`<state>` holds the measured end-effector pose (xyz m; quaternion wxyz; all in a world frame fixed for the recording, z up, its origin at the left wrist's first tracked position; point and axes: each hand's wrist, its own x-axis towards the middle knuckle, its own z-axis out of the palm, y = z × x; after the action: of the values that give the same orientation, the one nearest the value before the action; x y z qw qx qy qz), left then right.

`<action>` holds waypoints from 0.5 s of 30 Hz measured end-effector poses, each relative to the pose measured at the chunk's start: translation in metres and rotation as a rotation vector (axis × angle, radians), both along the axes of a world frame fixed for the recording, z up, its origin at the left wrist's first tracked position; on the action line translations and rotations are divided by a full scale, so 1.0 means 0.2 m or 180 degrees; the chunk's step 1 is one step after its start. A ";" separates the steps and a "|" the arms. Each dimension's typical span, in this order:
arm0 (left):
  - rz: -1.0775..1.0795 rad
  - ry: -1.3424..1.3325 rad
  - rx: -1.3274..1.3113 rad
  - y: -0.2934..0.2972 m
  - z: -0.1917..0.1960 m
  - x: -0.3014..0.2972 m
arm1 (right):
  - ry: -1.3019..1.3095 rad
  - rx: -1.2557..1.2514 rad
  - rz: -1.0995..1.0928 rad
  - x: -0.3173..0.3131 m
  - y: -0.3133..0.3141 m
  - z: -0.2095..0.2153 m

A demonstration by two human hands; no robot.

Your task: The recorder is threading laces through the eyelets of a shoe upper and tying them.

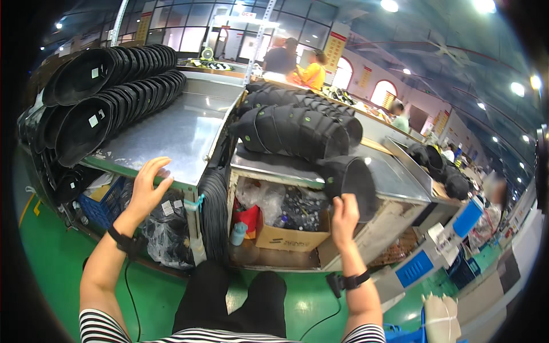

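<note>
My right hand (346, 217) grips the lower edge of a black, hollow, cup-shaped piece (357, 180), held up in front of the right-hand bench. Its exact kind I cannot make out. Right behind it lie long nested rows of similar black pieces (286, 131), some with small green marks. Over the front edge of the left metal tabletop, my left hand (150, 186) is open, fingers apart, with nothing in it. Two nested stacks of black oval pieces (86, 123) with white labels lie on the far left of that tabletop.
Under the right bench stands a cardboard box (291, 237) of bagged items, beside a light-blue bottle (238, 233). Black strips (214, 217) hang between the benches. A blue crate (103, 203) sits below left. A grey-and-blue machine (429, 260) stands right. Other people work farther back.
</note>
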<state>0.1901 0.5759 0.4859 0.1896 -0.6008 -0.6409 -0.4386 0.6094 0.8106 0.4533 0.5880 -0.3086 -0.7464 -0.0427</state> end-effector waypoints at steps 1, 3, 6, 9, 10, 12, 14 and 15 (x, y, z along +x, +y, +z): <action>-0.0133 -0.0046 0.0331 -0.07 -0.04 0.08 | 0.0150 -0.0133 0.0187 -0.01 -0.16 -0.04; -0.0925 -0.0136 0.0055 -0.23 -0.16 0.24 | 0.0958 -0.1380 0.0895 -0.01 -0.44 -0.14; -0.1396 -0.0076 -0.1089 -0.39 -0.39 0.46 | 0.2576 -0.3320 0.2837 -0.20 -0.69 -0.32; -0.2110 -0.1512 -0.1546 -0.46 -0.59 0.54 | 0.3027 -0.5334 0.4092 -0.41 -0.84 -0.61; -0.2339 -0.1925 -0.1556 -0.48 -0.65 0.54 | 0.3037 -0.5476 0.3975 -0.47 -0.84 -0.71; -0.1861 -0.2029 -0.1707 -0.49 -0.76 0.50 | 0.2967 -0.6052 0.3932 -0.58 -0.79 -0.91; -0.1402 -0.1825 -0.1970 -0.48 -0.87 0.44 | 0.2566 -0.5924 0.3459 -0.72 -0.73 -1.11; -0.1392 -0.1939 -0.1935 -0.46 -0.92 0.40 | 0.2328 -0.5686 0.3124 -0.78 -0.70 -1.20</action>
<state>0.2708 0.4841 0.3010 -0.2876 -0.5938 -0.6251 -0.4170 0.4533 0.6714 0.2139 0.2906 -0.2871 -0.3292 0.8513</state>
